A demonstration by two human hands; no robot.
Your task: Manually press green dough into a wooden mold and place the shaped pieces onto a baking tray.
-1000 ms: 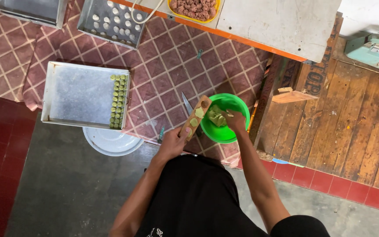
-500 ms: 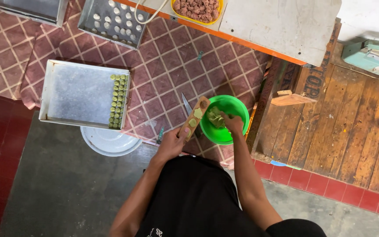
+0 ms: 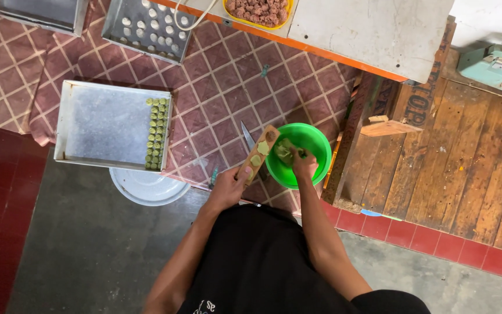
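Down at the middle of the view, a long wooden mould is gripped at its near end by the left hand, fingers wrapped shut around it, so the mould sticks out toward 1 o'clock from the grip. A couple of its hollows are seen filled with green dough. Its far tip is right at the rim of the green bowl, at about 9 o'clock of the bowl.

Inside that bowl the right hand is dipped, fingertips pinched together on a lump of green dough, which lies at roughly 11 o'clock from the hand. A knife is laid on the patterned cloth just beside the mould, partly hidden by it.

Out at 9 o'clock from the left hand, well apart, a metal tray is set, with two neat columns of little green pieces lined along its right edge. A white round lid is tucked partly under the tray's near edge.
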